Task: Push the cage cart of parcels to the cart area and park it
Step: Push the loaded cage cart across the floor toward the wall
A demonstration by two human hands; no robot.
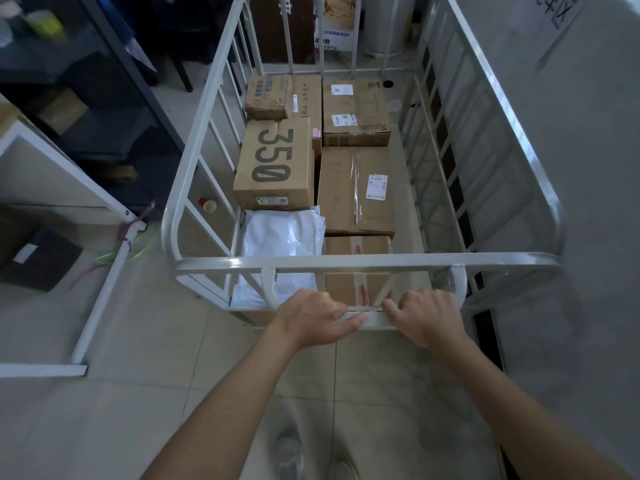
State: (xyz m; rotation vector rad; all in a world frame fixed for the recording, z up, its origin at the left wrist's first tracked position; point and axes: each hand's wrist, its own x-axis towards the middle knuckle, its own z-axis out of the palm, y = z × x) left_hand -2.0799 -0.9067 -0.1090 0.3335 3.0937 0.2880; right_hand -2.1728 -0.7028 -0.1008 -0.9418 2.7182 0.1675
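Observation:
A white metal cage cart (367, 262) stands straight ahead of me on the tiled floor. Inside lie several cardboard parcels, among them a box marked 350 (275, 164), a taped box with a label (356, 190) and a white plastic mailer bag (282, 233). My left hand (313, 318) and my right hand (427, 317) both grip the cart's low handle bar (372, 320) at its near end, side by side, a short gap between them.
A grey wall (571, 168) runs close along the cart's right side. A white frame (104, 271) and dark shelving (97, 98) stand to the left. Boxes and a white cylinder (384, 22) sit beyond the cart's far end. A dark box (38, 259) lies at the lower left.

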